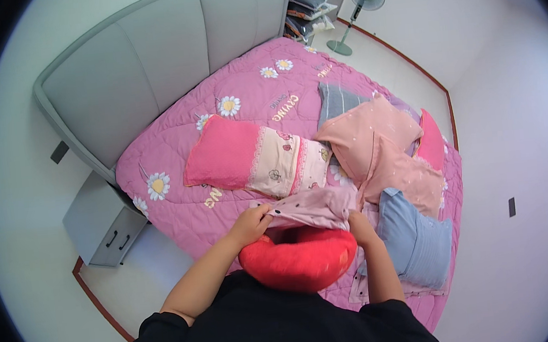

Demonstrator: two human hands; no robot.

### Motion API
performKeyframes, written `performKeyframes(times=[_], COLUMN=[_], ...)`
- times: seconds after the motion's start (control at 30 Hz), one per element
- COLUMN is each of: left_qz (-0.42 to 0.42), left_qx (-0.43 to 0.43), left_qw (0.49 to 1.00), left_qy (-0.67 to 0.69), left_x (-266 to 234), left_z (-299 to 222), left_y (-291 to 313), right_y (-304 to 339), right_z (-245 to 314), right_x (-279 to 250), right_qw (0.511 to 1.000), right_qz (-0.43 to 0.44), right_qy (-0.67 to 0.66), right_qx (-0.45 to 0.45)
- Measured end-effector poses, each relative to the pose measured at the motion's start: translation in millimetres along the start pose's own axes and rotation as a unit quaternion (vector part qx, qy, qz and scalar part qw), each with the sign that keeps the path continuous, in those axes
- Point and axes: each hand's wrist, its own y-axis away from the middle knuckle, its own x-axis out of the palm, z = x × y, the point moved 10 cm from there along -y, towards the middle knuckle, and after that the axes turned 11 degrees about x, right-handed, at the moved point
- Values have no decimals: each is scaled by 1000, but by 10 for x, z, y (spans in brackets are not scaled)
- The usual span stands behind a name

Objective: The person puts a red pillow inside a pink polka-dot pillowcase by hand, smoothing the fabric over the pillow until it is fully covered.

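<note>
Both hands, left hand (251,224) and right hand (360,226), grip the pale pink pillowcase (310,208) mouth over the red cushion (299,261) at lower centre, mid-covering; next likely needs pulling fabric down evenly.

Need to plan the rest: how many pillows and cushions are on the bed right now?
5 clear ones: red cushion at the hands, pink patterned pillow mid-bed, light pink pillow right, blue pillow near right, grey striped one behind. A bright pink piece may be another.

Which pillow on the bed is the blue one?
The blue pillow lies beside the person's right hand, at the bed's near edge; the other loose pillows are pink, and the held one is red.
</note>
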Motion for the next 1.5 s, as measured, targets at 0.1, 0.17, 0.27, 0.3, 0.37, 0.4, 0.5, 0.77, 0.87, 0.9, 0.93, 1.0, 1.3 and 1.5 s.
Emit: performKeyframes(times=[0.1, 0.17, 0.27, 0.3, 0.37, 0.4, 0.5, 0.77, 0.87, 0.9, 0.93, 1.0, 1.3, 1.5], left_qz=[-26, -17, -18, -33, -40, -46, -37, -33, -89, -98, -107, -93, -169, -217], left_qx=[66, 70, 58, 38, 5, -27, -40, -54, -89, -104, -119, -128, -169, -164], left_qw=[997, 997, 997, 997, 994, 989, 991, 994, 989, 987, 985, 985, 968, 961], left_qy=[14, 22, 44, 60, 98, 135, 121, 89, 84, 77, 71, 70, 71, 51], left_x=[-202, -320, -318, -314, -230, -170, -109, 78, 132, 137, 150, 179, 305, 206], left_z=[-339, -519, -506, -421, -205, -78, 89, 306, 584, 652, 716, 609, 639, 443], left_y=[22, 23, 19, 29, 74, 100, 158, 132, 260, 326, 379, 379, 640, 561], right_y=[267, 322, 230, 212, 206, 221, 312, 365, 327, 321, 327, 386, 818, 743], right_z=[610, 686, 585, 517, 488, 438, 308, -77, -90, -13, 61, 146, 1802, 2001], right_x=[-605, -849, -788, -691, -531, -418, -167, 89, 182, 124, 62, -78, -730, -640], right_qw=[997, 998, 985, 972, 968, 962, 959, 968, 962, 972, 979, 979, 951, 972], right_qz=[-32, -15, 56, 87, 120, 153, 182, 171, 176, 136, 96, 73, 174, 13], right_qy=[51, 37, 131, 191, 182, 174, 126, 98, 46, 70, 92, 114, -120, -95], right_qx=[-54, 44, 95, 105, 124, 142, 174, 157, 201, 179, 156, 150, -224, -213])
